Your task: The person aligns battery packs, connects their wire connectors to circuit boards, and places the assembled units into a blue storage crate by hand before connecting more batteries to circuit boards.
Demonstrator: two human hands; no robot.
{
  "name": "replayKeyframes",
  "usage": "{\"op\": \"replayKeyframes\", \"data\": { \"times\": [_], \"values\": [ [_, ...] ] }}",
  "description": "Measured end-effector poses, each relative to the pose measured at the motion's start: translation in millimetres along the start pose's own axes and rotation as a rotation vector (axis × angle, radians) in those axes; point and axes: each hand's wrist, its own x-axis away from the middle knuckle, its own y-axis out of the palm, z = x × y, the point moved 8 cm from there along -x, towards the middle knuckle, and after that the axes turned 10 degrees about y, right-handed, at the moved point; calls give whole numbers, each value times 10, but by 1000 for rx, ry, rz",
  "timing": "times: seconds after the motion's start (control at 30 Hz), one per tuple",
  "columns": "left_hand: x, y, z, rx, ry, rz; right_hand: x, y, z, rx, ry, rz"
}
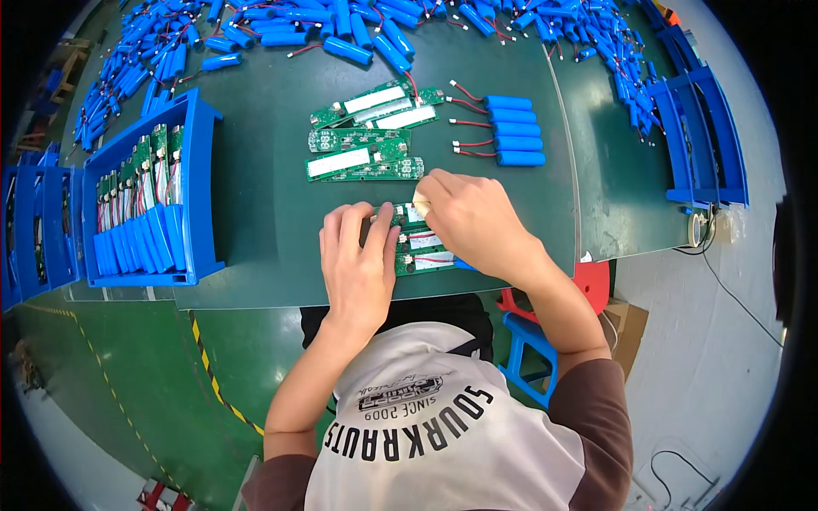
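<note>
Near the front edge of the table, several green circuit boards (425,240) with white strips and thin red wires lie side by side between my hands. My left hand (354,264) is curled over their left ends, thumb and fingers closed on the farthest board. My right hand (477,223) pinches a small pale-yellow piece (421,203) above that board's white strip; its fingers partly hide the strip. A blue cylindrical battery (463,265) shows under my right wrist. Beyond my hands lie loose green circuit boards (358,139). Blue batteries with red-and-white leads (516,130) sit in a row to their right.
A blue bin (198,192) at the left holds boards wired to batteries. Heaps of blue batteries (281,38) cover the table's far side. Blue bins (705,136) stand at the right edge. A blue stool (526,349) is below the table.
</note>
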Motion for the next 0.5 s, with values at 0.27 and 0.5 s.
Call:
{"op": "replayKeyframes", "data": {
  "times": [0.27, 0.5],
  "values": [
    [-20, 41, 73, -11, 134, 6, 4, 35, -32, 11, -69, -32],
    [-42, 32, 59, 22, 132, 15, -51, 52, -70, 24, -174, -46]
  ]
}}
